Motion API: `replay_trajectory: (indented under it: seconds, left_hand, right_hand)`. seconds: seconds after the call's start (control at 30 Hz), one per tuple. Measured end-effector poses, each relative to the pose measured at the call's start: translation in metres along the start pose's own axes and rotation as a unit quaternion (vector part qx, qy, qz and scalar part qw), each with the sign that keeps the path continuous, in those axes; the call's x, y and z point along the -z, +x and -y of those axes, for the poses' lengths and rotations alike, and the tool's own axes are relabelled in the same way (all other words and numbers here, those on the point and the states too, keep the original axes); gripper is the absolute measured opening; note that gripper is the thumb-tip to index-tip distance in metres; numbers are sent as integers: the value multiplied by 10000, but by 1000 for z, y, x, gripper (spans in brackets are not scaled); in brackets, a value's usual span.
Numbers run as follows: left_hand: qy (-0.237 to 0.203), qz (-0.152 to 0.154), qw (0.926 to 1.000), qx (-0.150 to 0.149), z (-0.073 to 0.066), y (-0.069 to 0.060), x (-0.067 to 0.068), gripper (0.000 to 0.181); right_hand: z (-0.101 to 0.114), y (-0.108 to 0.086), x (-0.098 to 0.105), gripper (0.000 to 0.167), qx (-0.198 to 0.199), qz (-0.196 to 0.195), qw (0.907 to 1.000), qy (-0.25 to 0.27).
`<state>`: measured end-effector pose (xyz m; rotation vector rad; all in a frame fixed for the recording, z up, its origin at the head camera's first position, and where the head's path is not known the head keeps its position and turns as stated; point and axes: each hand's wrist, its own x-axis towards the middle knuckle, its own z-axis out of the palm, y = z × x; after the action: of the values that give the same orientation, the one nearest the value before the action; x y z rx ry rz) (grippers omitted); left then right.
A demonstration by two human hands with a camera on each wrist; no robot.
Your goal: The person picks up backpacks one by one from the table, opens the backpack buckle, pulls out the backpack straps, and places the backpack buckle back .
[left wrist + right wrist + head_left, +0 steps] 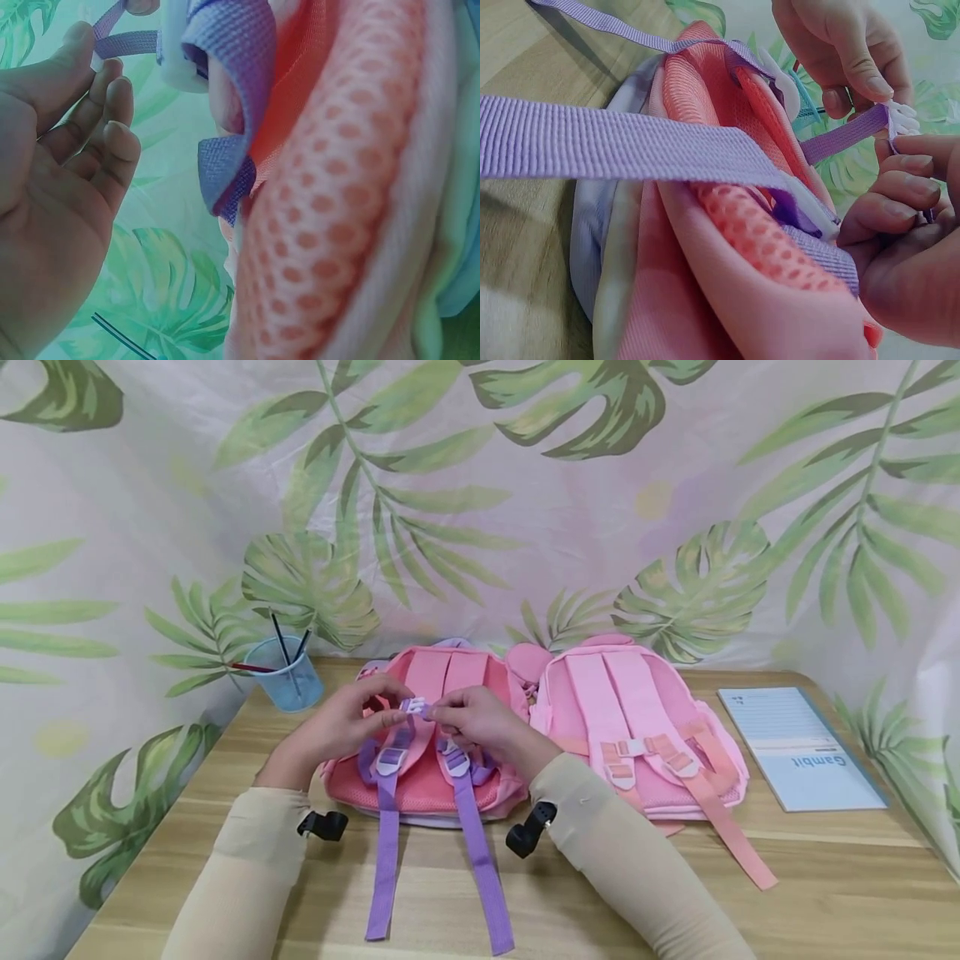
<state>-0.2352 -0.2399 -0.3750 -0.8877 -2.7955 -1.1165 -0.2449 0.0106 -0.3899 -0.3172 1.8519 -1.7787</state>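
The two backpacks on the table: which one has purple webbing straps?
The backpack with the coral mesh back, nearer the blue pencil cup. Its webbing straps are purple; the pink backpack, nearer the notebook, has orange ones.

Left fingers (122, 150) on purple strap (133, 44), coral mesh padding (330, 187) nearby.

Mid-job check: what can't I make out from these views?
White buckle's catch: head view, too small; right wrist view, partly covered by the right hand.
Most of that hand: left wrist view, cut off by the top edge.
Front of the purple-strapped backpack: head view, hidden behind its strap side.
Notebook's fine print: head view, too small.
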Motion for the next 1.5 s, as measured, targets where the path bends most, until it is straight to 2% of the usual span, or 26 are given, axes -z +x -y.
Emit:
replay_trajectory:
  seconds: [0.27, 0.47, 0.7, 0.93, 1.13, 1.5]
  left_hand:
    - [-52, -12, 9998, 217, 4, -3, 1, 22]
    - [-63, -35, 9999, 152, 4, -4, 1, 24]
    - [-139, -26, 9999, 30, 6, -3, -2, 22]
    - [-177, -116, 9997, 156, 8, -4, -3, 24]
    - [-218, -156, 9994, 239, 9, -4, -2, 26]
    - [-257, -109, 9993, 232, 6, -2, -5, 25]
  right_hand:
    - [3, 3, -7, 24, -68, -165, 9998, 55]
    - [4, 5, -11, 22, -52, -268, 9996, 61]
    - [5, 6, -11, 24, 80, -122, 9998, 109]
    - [3, 2, 1, 29, -171, 92, 9991, -377]
    - [-1, 3, 10, 30, -341, 185, 9990, -239]
    - [-3, 3, 4, 30, -150, 112, 9996, -205]
